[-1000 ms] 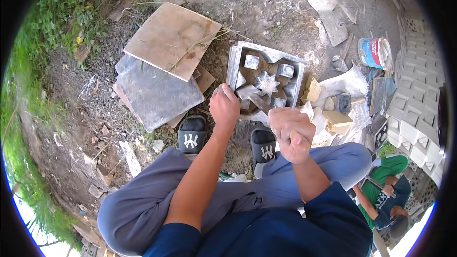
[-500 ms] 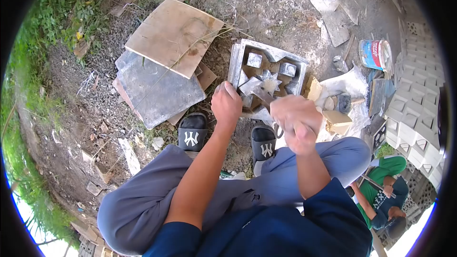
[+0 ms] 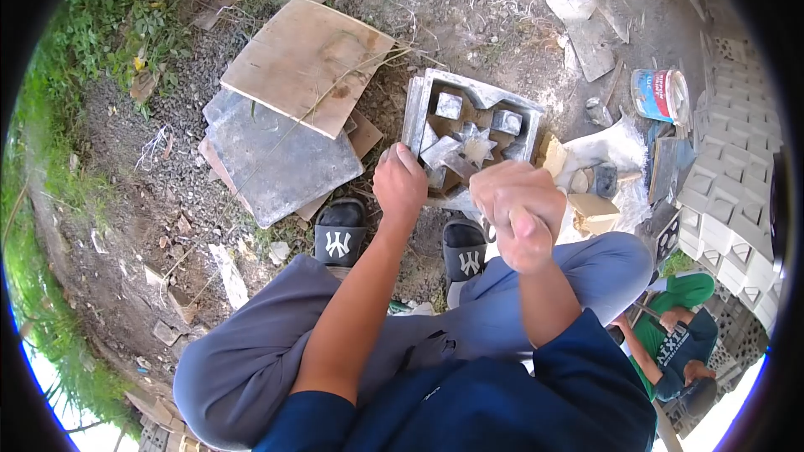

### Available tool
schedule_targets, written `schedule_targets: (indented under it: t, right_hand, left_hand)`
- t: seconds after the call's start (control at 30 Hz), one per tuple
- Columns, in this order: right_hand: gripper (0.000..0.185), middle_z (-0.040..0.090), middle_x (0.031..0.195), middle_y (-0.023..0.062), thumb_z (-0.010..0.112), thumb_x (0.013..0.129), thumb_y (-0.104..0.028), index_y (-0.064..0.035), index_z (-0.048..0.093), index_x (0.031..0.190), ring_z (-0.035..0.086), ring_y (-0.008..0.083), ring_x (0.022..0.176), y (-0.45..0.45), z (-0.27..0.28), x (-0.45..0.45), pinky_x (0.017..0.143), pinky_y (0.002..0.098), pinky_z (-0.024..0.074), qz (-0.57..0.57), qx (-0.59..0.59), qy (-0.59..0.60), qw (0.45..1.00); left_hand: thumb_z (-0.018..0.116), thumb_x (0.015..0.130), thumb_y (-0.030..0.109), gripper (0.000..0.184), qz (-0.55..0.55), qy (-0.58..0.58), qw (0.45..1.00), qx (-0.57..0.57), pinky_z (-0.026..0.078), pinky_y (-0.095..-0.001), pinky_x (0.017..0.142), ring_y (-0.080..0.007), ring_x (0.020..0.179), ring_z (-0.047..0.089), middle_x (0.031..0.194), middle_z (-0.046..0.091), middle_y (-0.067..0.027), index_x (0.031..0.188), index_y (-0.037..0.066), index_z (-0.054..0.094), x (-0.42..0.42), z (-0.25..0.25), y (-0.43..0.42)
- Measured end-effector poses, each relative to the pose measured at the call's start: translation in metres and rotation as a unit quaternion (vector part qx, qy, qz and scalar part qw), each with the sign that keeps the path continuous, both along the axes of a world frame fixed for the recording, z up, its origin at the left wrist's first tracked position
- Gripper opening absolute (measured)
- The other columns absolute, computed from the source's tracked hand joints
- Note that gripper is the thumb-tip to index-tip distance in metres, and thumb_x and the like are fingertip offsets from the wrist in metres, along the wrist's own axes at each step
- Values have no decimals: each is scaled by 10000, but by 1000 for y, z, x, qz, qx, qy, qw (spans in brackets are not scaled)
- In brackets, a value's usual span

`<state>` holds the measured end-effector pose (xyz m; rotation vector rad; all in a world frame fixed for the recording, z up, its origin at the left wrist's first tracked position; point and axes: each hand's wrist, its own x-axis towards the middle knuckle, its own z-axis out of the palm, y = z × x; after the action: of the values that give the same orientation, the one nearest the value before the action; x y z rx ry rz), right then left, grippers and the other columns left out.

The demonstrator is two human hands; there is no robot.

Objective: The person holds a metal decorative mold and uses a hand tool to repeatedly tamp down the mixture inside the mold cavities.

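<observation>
A square grey mould (image 3: 483, 95) with raised blocks and a star-shaped centre (image 3: 474, 144) lies on the ground before my feet. My left hand (image 3: 399, 184) is closed round the mould's near left edge. In my right hand (image 3: 521, 213), closed in a fist, is the handle of a flat-bladed tool (image 3: 456, 165). The tool's blade reaches into the mould, between the star and the left side. Whether the blade touches the bottom cannot be made out.
Stacked boards (image 3: 310, 67) lie left of the mould. Right of it are a yellowish block (image 3: 593, 213), a white plastic sheet (image 3: 615, 144) and a paint bucket (image 3: 659, 95). A co-worker (image 3: 674, 343) sits at the lower right, near stacked pale blocks (image 3: 727, 192).
The blade has shifted slightly from its place a second ago, and my right hand has moved a little with it. My left hand keeps its hold on the edge.
</observation>
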<state>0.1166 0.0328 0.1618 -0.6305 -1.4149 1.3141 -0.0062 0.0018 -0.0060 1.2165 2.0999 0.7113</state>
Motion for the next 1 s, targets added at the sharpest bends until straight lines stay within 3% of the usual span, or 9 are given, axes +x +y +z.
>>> schedule_targets:
  t: [0.07,0.23,0.37,0.5,0.6,0.77,0.87,0.9,1.0]
  right_hand:
    - [575,295,472,30,514,969,-344,-54,285,529,278,173,412,10,-33,1,438,324,237,-9,-33,-48,998]
    - [554,292,493,32,503,965,-328,-42,289,541,270,171,438,-1,-5,-5,447,326,227,-13,-14,-17,1000]
    - [545,296,486,32,498,965,-318,-50,295,536,265,164,432,3,-36,-4,446,325,230,-42,-54,-31,997]
    - [468,324,473,44,466,932,-229,-7,321,546,290,150,404,-6,-14,-8,415,317,221,-44,-19,-14,999]
    - [462,330,475,49,467,928,-225,-15,323,542,297,143,412,-1,-33,-13,424,314,219,-73,-34,-29,996]
    - [459,343,486,31,461,944,-218,-32,335,544,309,136,437,-10,-3,-10,446,303,232,-106,-74,56,990]
    - [482,335,493,28,462,963,-240,-44,328,544,309,140,438,-3,-43,-13,450,307,243,-130,-60,61,988]
    - [488,336,503,26,461,974,-246,-50,322,550,308,138,442,0,-36,-13,447,311,248,-127,-66,20,989]
    - [481,328,505,26,450,980,-227,-45,311,557,309,134,446,-11,-10,-16,441,316,245,-150,-89,65,983]
  left_hand:
    - [380,1029,239,376,-4,-9,1000,9,510,-558,737,-478,833,638,937,668,-246,886,3,637,2,0,0]
    - [371,1039,241,403,-5,-8,1000,-15,516,-551,741,-477,841,644,941,672,-246,900,-19,646,2,5,3]
    - [379,1038,254,400,-2,-12,1000,-12,517,-552,749,-475,841,647,954,673,-246,910,-15,646,4,5,4]
    - [383,1038,254,393,-6,-2,1000,-27,519,-554,747,-474,836,650,942,673,-245,916,-9,648,3,1,1]
    - [386,1036,255,390,-6,-13,1000,-24,519,-554,747,-477,833,649,938,673,-248,917,-10,646,2,2,1]
    - [382,1035,246,389,-3,0,1000,-13,518,-553,743,-479,832,647,934,670,-254,909,-14,642,1,4,2]
    - [377,1035,251,396,-2,-14,1000,-17,517,-554,751,-476,838,648,948,672,-250,910,-14,643,4,9,2]
    - [378,1035,253,396,-3,-11,1000,-26,518,-554,750,-475,836,649,947,674,-249,910,-13,644,5,8,3]
    - [383,1036,255,392,-4,6,1000,-9,521,-553,751,-473,836,652,946,677,-247,911,-9,645,1,1,2]
